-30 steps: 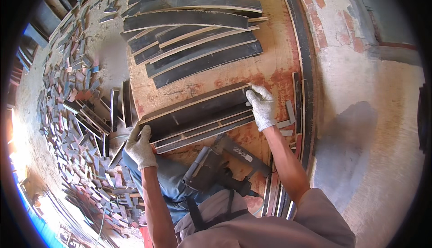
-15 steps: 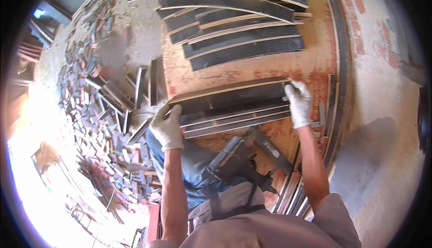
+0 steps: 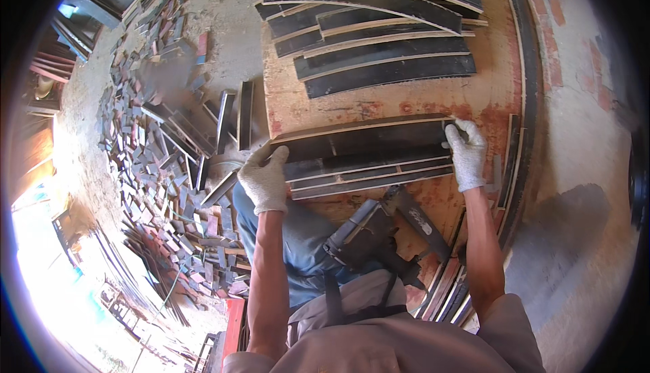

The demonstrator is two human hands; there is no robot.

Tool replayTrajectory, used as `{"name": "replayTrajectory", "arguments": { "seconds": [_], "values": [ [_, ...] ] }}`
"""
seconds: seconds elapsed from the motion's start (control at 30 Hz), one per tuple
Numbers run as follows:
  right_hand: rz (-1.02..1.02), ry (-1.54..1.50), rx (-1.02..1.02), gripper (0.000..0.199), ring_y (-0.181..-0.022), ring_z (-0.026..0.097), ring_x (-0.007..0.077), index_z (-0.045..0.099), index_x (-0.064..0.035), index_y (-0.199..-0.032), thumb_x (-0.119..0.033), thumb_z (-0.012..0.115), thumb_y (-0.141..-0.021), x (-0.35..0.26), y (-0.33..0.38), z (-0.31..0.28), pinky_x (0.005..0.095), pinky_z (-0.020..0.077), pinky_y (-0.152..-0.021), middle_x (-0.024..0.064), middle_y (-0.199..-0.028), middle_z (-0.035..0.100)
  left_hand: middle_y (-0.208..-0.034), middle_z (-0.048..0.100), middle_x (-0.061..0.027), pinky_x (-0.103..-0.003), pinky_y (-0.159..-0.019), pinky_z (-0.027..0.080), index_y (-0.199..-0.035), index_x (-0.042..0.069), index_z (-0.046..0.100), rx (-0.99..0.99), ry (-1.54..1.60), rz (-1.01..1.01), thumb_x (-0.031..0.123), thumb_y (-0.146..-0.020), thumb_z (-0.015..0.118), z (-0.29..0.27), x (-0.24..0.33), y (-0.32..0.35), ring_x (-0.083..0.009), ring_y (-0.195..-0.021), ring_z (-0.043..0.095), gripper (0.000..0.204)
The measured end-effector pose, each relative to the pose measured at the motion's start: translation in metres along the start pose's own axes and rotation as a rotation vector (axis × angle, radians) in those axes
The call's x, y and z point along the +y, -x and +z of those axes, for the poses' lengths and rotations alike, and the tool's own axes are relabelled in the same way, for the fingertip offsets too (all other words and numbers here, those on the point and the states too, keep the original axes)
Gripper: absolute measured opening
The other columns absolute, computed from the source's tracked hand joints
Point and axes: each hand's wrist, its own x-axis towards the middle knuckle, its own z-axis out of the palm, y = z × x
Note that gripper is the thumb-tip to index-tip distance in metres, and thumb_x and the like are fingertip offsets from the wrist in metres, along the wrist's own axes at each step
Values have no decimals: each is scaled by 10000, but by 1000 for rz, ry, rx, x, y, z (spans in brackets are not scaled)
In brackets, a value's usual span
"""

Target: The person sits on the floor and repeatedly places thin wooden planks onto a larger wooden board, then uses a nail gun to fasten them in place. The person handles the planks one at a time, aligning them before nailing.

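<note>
In white gloves, my two hands hold opposite ends of a long black-faced wooden board [image 3: 369, 136] with a pale far edge. My left hand [image 3: 263, 182] grips its left end, thumb on the face and fingers mostly hidden. At the right end, my right hand [image 3: 467, 155] is closed on the board's corner. Right below the board, several narrow dark strips [image 3: 372, 175] with pale edges run parallel to it; whether they are joined to it I cannot tell. A grey-black nail gun [image 3: 362, 236] lies near my lap, between my forearms.
Past the held board, curved black boards [image 3: 389, 75] are piled on the red-stained wooden worktop [image 3: 352, 111]. Offcuts [image 3: 159, 190] litter the floor at left, with longer dark pieces [image 3: 223, 122] beside the worktop. Long strips [image 3: 509, 163] lie along its right side, near a wall [image 3: 575, 109].
The whole view has shifted, so the scene sits slightly farther right in the picture. Both hands keep their hold on the board's ends; the nail gun stays by my lap.
</note>
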Motion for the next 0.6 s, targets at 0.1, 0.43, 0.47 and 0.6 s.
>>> {"name": "replayTrajectory", "arguments": {
  "seconds": [0.1,0.43,0.47,0.6],
  "values": [
    [-57,29,-11,220,-832,628,72,670,-2,-1171,-97,691,-973,2,-3,0,249,595,-647,14,-979,669,-905,779,-123,-297,-766,570,-1063,-22,779,10,-80,38,115,-789,824,-1,-7,-6,-154,-803,717,310],
    [136,78,92,161,-632,600,51,708,-38,-955,-149,796,-877,-38,0,16,226,508,-512,9,-788,682,-1101,738,-90,-444,-1163,346,-1046,102,765,-77,-436,607,116,-783,775,41,29,6,-274,-1126,640,263],
    [137,47,95,157,-635,603,53,708,-42,-944,-150,798,-874,-35,-1,15,231,505,-508,12,-781,684,-1079,744,-69,-461,-1192,303,-1026,116,774,-238,-393,647,166,-794,779,55,39,15,-265,-1103,647,237],
    [165,52,115,176,-642,621,68,709,-38,-943,-157,810,-863,-33,-4,17,238,515,-514,22,-791,694,-889,763,-63,-479,-1160,310,-905,142,807,-301,-484,690,311,-816,793,91,51,26,-255,-945,681,191]
  ]
}}
